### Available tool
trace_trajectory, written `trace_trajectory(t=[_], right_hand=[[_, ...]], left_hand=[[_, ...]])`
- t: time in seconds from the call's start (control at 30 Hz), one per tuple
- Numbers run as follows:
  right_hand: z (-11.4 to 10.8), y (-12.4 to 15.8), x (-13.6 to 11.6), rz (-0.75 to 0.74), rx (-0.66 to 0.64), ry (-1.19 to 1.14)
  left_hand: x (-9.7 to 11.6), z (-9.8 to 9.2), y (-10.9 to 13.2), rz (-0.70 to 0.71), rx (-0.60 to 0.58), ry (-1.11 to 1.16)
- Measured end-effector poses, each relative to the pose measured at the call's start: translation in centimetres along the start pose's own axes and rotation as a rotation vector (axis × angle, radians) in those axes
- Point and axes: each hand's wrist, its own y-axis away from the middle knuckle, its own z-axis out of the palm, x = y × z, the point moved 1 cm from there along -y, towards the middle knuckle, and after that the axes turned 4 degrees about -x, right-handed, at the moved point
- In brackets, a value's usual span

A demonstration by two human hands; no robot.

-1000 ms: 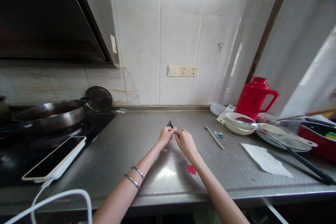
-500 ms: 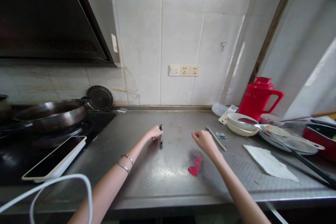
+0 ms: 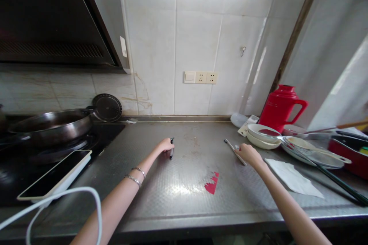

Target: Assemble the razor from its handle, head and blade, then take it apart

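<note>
My left hand [image 3: 165, 146] pinches a small dark pen-like item [image 3: 171, 149], held upright just above or on the metal counter [image 3: 161, 203]. At the right, my right hand [image 3: 249, 154] is over the counter beside a thin silver-grey rod [image 3: 231, 147] with a dark tip. Its fingers are bent together around the spot where a small clear packet lay, and what they hold, if anything, is hidden. Between the two arms lies a torn red scrap [image 3: 212, 183], flat on the counter.
Left, a pan [image 3: 54, 124] and a white-edged tablet [image 3: 56, 176] rest on the black stove, near a white cable [image 3: 71, 190]. Right, a red thermos [image 3: 280, 107], stacked bowls [image 3: 263, 141], a plate [image 3: 313, 159], a white tissue [image 3: 293, 178] and a red pot [image 3: 347, 157].
My right hand has moved right, from left of the rod to where the small packet lay. My left hand still holds the pen-like item. The view has shifted slightly.
</note>
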Motion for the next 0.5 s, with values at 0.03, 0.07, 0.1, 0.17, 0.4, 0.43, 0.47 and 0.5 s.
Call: trace_trajectory(t=[0.03, 0.07, 0.1, 0.17, 0.4, 0.43, 0.47, 0.5], right_hand=[[0.2, -0.3, 0.1, 0.002, -0.021, 0.015], [0.4, -0.5, 0.2, 0.002, -0.043, 0.028], [0.6, -0.7, 0.2, -0.003, -0.063, 0.039], [0.9, -1.1, 0.3, -0.022, -0.1, 0.051], [1.6, -2.2, 0.6, -0.126, -0.183, 0.026], [1.6, -2.2, 0.6, -0.133, -0.18, 0.019], [1.6, -2.1, 0.6, -0.136, -0.174, 0.015], [1.5, -1.9, 0.5, -0.136, -0.167, 0.015]], left_hand=[[-0.1, 0.1, 0.0, 0.002, 0.015, -0.008], [-0.1, 0.2, 0.0, 0.005, 0.031, -0.015], [-0.2, 0.2, 0.2, 0.008, 0.046, -0.019], [-0.2, 0.3, 0.5, 0.012, 0.075, -0.024], [0.0, 0.7, 2.5, -0.01, 0.149, -0.054], [0.0, 0.8, 2.7, -0.013, 0.158, -0.059], [0.0, 0.8, 2.8, -0.017, 0.166, -0.064], [0.1, 0.9, 2.9, -0.019, 0.174, -0.069]])
